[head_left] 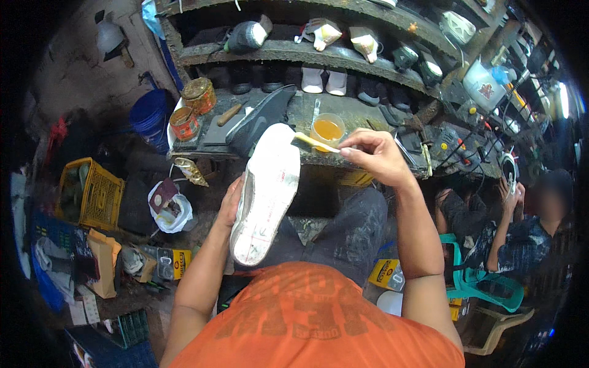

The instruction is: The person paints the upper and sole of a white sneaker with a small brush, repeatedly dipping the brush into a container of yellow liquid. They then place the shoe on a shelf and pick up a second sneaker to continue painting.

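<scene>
My left hand (232, 201) grips a shoe (270, 184) from its left side, with the pale underside turned up and the toe pointing away from me. Most of the fingers are hidden behind the shoe. Pinched between the thumb and fingers of my right hand (377, 156) is a slim, yellowish brush (316, 143). Its tip lies at the right edge of the toe, seemingly touching it. Just beyond the brush, a clear plastic cup (329, 127) of amber liquid stands on the dark workbench (362, 126).
Two rusty cans (191, 109) and a dark shoe (267, 116) occupy the bench's left part. Shelves (294, 56) of shoes rise behind. Left are a blue bucket (150, 116) and yellow crate (92, 193). At right, another person (521, 239) handles a shoe near a green plastic chair (491, 291).
</scene>
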A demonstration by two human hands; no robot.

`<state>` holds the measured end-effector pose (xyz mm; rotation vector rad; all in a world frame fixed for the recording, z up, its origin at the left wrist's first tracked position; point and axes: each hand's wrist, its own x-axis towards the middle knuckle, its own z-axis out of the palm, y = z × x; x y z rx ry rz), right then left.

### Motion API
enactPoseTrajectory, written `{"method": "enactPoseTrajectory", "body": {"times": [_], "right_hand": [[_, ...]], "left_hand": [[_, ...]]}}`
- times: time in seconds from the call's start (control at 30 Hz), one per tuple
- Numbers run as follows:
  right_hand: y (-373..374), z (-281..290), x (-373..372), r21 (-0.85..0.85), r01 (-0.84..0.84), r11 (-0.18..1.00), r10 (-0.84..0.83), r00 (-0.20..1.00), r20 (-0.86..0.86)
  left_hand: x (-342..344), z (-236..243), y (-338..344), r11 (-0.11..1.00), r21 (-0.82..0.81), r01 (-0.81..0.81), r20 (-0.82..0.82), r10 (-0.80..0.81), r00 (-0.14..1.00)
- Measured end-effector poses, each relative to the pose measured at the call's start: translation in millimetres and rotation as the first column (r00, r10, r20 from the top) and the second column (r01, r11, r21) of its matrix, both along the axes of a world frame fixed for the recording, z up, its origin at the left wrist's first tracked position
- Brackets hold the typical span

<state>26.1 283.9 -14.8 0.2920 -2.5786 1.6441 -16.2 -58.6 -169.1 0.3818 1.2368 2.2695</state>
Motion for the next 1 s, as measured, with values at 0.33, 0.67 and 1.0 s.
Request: {"method": "enactPoseTrajectory", "body": {"times": [0.33,0.67,1.0], "right_hand": [[-48.5,11.8,14.2,0.238,0.384,0.892,-0.135,0.728,-0.672],[-80.1,34.6,56.3,0.35,-0.22,0.91,0.341,0.878,-0.336],[-32.2,32.2,20.8,0.431,0.276,0.859,0.05,0.792,-0.608]], "left_hand": [[21.3,31.6,10.5,0.983,0.181,-0.007,0.056,-0.003,0.998],[15.8,29.0,10.3,0.977,0.213,0.007,-0.017,-0.003,1.0],[26.0,18.2,-3.3,0.942,0.33,-0.06,0.274,-0.035,0.961]]}}
